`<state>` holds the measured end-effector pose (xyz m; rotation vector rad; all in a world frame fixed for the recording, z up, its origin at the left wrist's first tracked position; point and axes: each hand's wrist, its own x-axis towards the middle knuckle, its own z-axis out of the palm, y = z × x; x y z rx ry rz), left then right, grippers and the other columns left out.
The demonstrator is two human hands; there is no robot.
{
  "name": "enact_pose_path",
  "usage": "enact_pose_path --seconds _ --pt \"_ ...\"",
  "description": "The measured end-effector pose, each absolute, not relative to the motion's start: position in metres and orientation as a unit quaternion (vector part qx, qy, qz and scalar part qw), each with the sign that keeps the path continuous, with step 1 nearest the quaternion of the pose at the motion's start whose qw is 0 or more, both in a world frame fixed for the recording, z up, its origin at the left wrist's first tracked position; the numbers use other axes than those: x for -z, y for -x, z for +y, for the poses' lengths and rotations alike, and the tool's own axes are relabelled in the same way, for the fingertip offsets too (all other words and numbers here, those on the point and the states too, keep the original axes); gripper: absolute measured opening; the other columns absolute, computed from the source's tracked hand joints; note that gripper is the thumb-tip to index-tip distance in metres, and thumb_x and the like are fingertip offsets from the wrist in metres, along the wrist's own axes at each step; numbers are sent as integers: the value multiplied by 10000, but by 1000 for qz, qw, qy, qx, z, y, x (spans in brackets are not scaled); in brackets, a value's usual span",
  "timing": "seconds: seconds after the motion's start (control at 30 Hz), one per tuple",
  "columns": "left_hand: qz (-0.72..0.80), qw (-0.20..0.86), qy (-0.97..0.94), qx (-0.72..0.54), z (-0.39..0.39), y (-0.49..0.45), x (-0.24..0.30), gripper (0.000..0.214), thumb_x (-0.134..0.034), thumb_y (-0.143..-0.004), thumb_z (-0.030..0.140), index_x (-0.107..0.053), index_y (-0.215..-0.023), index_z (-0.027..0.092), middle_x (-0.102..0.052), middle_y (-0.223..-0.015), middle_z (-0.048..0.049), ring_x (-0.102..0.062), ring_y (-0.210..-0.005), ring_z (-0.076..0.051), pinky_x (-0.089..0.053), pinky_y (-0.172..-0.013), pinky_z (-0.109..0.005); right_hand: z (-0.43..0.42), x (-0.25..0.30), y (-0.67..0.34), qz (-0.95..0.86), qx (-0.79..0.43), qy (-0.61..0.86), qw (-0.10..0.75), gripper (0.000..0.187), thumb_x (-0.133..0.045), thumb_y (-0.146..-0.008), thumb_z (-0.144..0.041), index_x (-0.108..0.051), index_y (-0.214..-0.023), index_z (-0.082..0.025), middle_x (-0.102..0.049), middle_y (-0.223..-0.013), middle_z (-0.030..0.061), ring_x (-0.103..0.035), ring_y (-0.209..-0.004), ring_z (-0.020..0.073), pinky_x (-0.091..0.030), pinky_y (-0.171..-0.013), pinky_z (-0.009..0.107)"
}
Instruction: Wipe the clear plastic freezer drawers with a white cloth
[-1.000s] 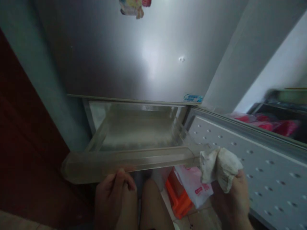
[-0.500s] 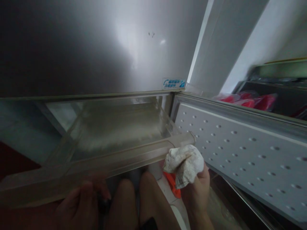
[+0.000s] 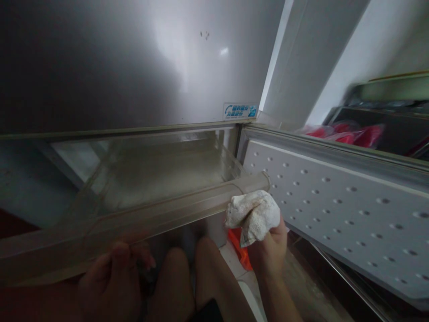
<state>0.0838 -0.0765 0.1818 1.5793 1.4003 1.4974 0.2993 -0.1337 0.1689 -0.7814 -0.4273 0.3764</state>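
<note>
A pulled-out clear plastic drawer (image 3: 201, 201) stretches across the middle of the head view, inside a refrigerator compartment with its door swung open. My left hand (image 3: 112, 281) is at the lower left, its fingers curled against the underside of the drawer's front edge. Part of those fingers shows dimly through the plastic. My right hand (image 3: 273, 246) grips a crumpled white cloth (image 3: 253, 214) with brownish stains. The cloth is just below the right end of the drawer front; whether it touches the plastic I cannot tell.
The open door (image 3: 321, 197), with a dimpled inner panel, angles out to the right. Above is a closed silver door (image 3: 117, 67) with a blue sticker (image 3: 240, 111). Pink-red items in clear plastic (image 3: 348, 134) lie beyond. An orange bag-like thing (image 3: 240, 250) is on the floor near my knees.
The view has shifted slightly. My right hand with the cloth and the drawer front sit a little higher in the picture. Both hands keep their hold.
</note>
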Motion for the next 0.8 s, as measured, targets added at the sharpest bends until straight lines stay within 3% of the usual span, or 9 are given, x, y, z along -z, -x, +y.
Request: enact_pose_path --seconds 0.17,0.3,0.47,0.6,0.73,0.8 --pt "533 277 -575 -556 -74 -92 -181 551 -468 -948 540 -568 -525 201 -719 -756 -58 -624 -599 -162 -430 -459 -252 -124 -170 -309 -249 -168 373 878 293 -839 -690 -229 -772 -974 -259 -773 -887 0 -695 -759 128 -561 -717 226" --pt "513 275 -605 -544 -72 -99 -183 551 -446 -966 518 -554 -522 211 -711 -716 -49 -679 -747 -206 -486 -608 -285 -126 -174 -323 -270 -142 412 858 253 -816 -709 -218 -774 -958 -236 -783 -935 16 -706 -827 147 -555 -766 248" --pt "520 282 -584 -556 -67 -102 -178 549 -453 -956 534 -565 -524 214 -727 -756 -46 -678 -742 -215 -473 -605 -301 -141 -198 -362 -281 58 499 818 170 -784 -750 -248 -789 -913 -201 -780 -851 37 -693 -780 174 -537 -732 285" --pt "527 270 -591 -548 -65 -102 -180 548 -456 -954 548 -593 -541 215 -743 -788 -52 -673 -722 -218 -479 -604 -310 -144 -215 -392 -304 228 573 726 207 -744 -773 -290 -796 -941 -181 -785 -893 69 -686 -762 194 -528 -718 316" --pt "523 265 -611 -532 -59 -103 -185 573 -441 -953 574 -594 -532 217 -749 -800 -54 -685 -734 -222 -498 -622 -316 -135 -223 -402 -402 267 627 612 233 -620 -833 -236 -784 -992 -190 -760 -806 42 -606 -610 147 -492 -617 275" --pt "524 254 -613 -534 -53 -102 -185 585 -439 -953 583 -588 -522 217 -745 -788 -57 -687 -751 -227 -497 -615 -311 -127 -226 -401 -454 270 621 579 245 -586 -839 -203 -777 -993 -196 -764 -820 41 -624 -631 154 -505 -621 272"
